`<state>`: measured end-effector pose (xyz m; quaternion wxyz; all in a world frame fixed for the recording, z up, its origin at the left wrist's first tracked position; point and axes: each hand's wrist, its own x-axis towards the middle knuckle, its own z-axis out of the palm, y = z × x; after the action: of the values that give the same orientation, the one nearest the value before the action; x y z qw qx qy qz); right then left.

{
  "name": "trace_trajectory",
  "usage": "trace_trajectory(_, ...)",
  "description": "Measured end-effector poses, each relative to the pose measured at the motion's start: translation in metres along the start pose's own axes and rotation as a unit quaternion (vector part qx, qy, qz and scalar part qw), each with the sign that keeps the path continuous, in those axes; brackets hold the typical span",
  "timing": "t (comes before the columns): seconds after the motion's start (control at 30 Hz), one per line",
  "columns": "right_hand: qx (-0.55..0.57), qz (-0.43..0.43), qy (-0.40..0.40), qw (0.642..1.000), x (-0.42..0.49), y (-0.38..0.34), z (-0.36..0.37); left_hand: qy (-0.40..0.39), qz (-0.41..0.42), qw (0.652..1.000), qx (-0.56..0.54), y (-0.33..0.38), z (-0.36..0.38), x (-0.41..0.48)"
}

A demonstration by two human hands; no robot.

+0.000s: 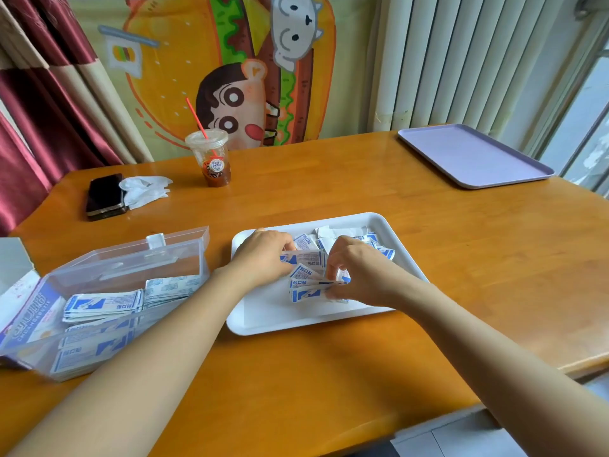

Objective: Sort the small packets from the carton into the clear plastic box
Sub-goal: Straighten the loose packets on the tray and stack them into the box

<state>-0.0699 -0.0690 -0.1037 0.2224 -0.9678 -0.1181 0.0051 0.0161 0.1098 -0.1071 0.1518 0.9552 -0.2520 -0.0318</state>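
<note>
small blue-and-white packets (306, 258) lie in a loose heap on the far half of a white tray (263, 318). more lie in flat stacks (102, 305) inside the clear plastic box (131, 272), its lid (178, 242) open, left of the tray. the printed carton (26, 311) lies at the box's left end.

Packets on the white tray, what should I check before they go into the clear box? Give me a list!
1. Grip: left hand and right hand both pinch packets over the white tray. Ok.
2. Clear plastic box open: lid is swung back. Ok.
3. Room in box: space behind the stacks. Ok.
4. Gathered packets face one way: cannot tell.
5. Drink cup away from the route: ok.
</note>
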Motion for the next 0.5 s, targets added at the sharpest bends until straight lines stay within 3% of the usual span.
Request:
trace_trajectory(0.23, -0.043, -0.026, 0.053, 0.997, 0.004, 0.003, 0.003, 0.036, -0.022, 0.998, -0.036, -0.002, -0.004, -0.01)
trace_trajectory(0.5, -0.066, -0.103, 0.09, 0.988, 0.002, -0.002, -0.001, -0.038, -0.044, 0.991, -0.122, 0.006, -0.018, -0.014)
